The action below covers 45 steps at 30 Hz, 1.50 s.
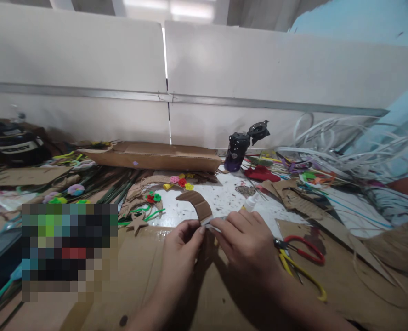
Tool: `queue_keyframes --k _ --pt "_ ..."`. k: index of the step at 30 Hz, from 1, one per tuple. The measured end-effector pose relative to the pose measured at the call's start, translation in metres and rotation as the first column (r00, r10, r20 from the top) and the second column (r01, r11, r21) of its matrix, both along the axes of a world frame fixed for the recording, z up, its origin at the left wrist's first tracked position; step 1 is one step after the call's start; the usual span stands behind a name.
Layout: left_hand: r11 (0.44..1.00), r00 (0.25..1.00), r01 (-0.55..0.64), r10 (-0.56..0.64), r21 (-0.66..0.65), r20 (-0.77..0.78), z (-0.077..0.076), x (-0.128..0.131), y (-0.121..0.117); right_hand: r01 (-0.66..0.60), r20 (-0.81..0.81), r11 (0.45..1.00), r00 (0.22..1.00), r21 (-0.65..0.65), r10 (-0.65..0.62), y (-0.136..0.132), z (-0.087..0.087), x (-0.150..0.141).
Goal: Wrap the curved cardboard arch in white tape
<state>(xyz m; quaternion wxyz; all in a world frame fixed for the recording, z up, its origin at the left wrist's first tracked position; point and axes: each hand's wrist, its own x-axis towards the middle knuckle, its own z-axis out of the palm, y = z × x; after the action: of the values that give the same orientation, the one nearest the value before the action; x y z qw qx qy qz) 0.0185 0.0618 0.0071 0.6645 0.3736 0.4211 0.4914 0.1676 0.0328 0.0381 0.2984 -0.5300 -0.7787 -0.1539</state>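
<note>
Observed at the bench: a person's left hand [180, 247] and right hand [246, 243] were held close together over a brown cardboard sheet [135, 271], both gripping a curved strip of corrugated cardboard [195, 205]. The strip stood up between the hands and arched away from the person, its upper part over a white, speckled surface [221, 202].

Left fingers [190, 234] were curled, pinching the strip's lower part against the thumb. Right fingers [233, 225] were extended and closed on the strip from the other side, none released. A thin white piece [211, 222] lay at the strip's lower end, between the hands; it was possibly tape, though the view there was too poor to be sure.

Nearest the right hand lay red-handled pliers [302, 249] and yellow-handled scissors [298, 271], just beside it on the sheet. A small white glue bottle [250, 202] lay just beyond the right fingers. Beyond the strip were small foam flowers [176, 184], a red felt piece [261, 173], a long cardboard box [155, 156], a dark bottle [236, 151] and a tangle of white plastic strips [348, 138]. Bundled green stems [117, 188] lay left of the strip.
</note>
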Motion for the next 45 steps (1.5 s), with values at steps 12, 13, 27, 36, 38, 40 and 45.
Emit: queue_keyframes --k 12,13,27,36,38,40,45 --pt "0.999 0.999 -0.022 0.023 0.031 -0.03 -0.005 -0.003 0.002 -0.057 -0.134 0.997 0.99 -0.047 0.05 0.005 0.004 0.016" --pt "0.999 0.999 -0.026 0.026 0.022 -0.03 -0.005 -0.003 0.002 -0.058 -0.153 0.997 0.987 -0.059 0.048 0.006 0.004 0.018" --pt "0.999 1.0 0.007 -0.007 -0.032 -0.008 -0.012 -0.004 0.005 -0.085 -0.313 0.988 0.949 -0.129 0.041 0.011 -0.001 0.023" --pt "0.998 0.999 0.023 -0.021 -0.06 0.035 -0.012 -0.003 0.005 -0.075 -0.33 0.988 0.944 -0.137 0.026 0.011 -0.001 0.022" --pt "0.998 1.0 0.023 -0.022 -0.06 0.022 -0.013 -0.003 0.006 -0.068 -0.334 0.988 0.943 -0.14 0.018 0.011 -0.001 0.022" --pt "0.998 1.0 0.024 -0.024 -0.06 0.007 -0.014 -0.003 0.006 -0.061 -0.337 0.988 0.942 -0.144 0.009 0.01 0.0 0.021" --pt "0.997 0.999 0.043 -0.043 -0.06 0.005 -0.016 -0.006 0.006 -0.063 -0.338 0.988 0.941 -0.142 0.011 0.01 0.001 0.02"
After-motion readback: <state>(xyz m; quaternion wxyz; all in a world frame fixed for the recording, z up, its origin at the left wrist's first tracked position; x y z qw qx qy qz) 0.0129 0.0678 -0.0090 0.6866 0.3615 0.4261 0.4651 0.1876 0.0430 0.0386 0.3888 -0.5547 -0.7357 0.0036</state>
